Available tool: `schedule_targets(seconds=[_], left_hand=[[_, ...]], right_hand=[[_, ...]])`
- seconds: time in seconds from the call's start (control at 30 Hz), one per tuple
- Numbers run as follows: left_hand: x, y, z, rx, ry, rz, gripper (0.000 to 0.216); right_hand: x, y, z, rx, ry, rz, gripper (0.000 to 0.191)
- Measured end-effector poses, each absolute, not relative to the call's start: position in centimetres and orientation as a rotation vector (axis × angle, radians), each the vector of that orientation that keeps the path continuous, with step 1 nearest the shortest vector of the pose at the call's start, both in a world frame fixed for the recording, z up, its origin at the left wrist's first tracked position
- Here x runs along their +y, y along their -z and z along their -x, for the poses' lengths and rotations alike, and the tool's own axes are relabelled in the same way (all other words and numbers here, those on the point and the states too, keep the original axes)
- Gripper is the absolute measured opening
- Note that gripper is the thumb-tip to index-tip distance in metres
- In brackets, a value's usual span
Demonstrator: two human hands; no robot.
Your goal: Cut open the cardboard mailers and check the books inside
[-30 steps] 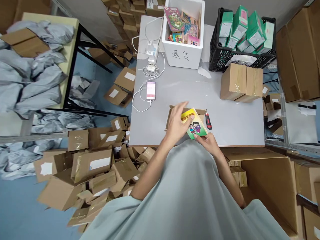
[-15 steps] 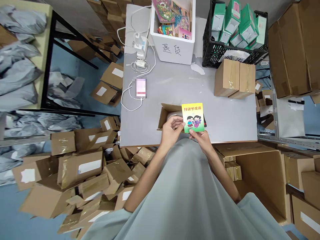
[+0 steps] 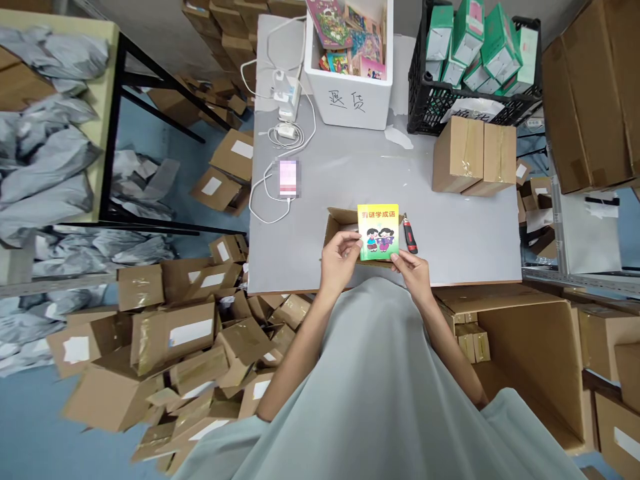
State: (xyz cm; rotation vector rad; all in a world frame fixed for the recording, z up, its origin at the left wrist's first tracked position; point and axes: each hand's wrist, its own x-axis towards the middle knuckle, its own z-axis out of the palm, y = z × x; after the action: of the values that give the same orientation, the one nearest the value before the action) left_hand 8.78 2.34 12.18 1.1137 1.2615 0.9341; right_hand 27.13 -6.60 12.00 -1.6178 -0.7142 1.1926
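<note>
The person is holding a small yellow-and-green booklet (image 3: 379, 232) upright at the near edge of the grey table (image 3: 465, 233), cover facing them. The left hand (image 3: 339, 260) is pinching the booklet's lower left corner between thumb and fingers, and the right hand (image 3: 413, 270) is pinching the lower right corner the same way, so the booklet is hanging between the two hands, just above and in front of an open cardboard box (image 3: 345, 223) lying right behind the left hand.

A red-handled cutter (image 3: 410, 235) is lying on the table just beyond the right hand, close to the booklet's right edge but apart from it. Further out from the hands, a phone (image 3: 289, 179) is charging on a white cable, and a white foam bin (image 3: 353, 60) full of colourful booklets is standing at the far side beside a black crate (image 3: 475, 73) of green cartons.

Judging from the grip (light, at the corners only), keeping both pinches even would seem wise, so the thin cover is not bending, and keeping the right wrist clear of the cutter.
</note>
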Motion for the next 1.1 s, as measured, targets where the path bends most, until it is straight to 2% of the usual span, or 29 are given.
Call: schedule_targets(seconds=[0.23, 0.4, 0.63, 0.73, 0.93, 1.1], left_hand=[[1.5, -13.7, -9.7, 1.170, -0.928, -1.225, 0.043], [1.6, -14.2, -10.0, 1.082, -0.920, -1.168, 0.046], [2.2, -14.1, -9.4, 1.111, -0.959, -0.967, 0.041], [2.6, -13.7, -8.7, 1.157, -0.923, -0.887, 0.041], [3.5, -13.0, -6.9, 1.052, -0.820, -0.629, 0.050], [3.7, -13.2, -6.5, 0.970, -0.798, -0.556, 0.046]], right_hand=[[-7.2, -13.8, -24.8, -1.062, -0.714, 1.754, 0.039], [-7.3, -14.5, -24.1, -1.295, -0.725, 1.741, 0.035], [-6.8, -14.5, -24.2, -1.380, -0.486, 1.754, 0.034], [-6.3, -14.7, -24.7, -1.234, -0.582, 1.755, 0.032], [-5.2, -14.6, -26.7, -0.788, -1.003, 1.652, 0.039], [-5.0, -14.8, -27.0, -0.696, -1.058, 1.612, 0.042]])
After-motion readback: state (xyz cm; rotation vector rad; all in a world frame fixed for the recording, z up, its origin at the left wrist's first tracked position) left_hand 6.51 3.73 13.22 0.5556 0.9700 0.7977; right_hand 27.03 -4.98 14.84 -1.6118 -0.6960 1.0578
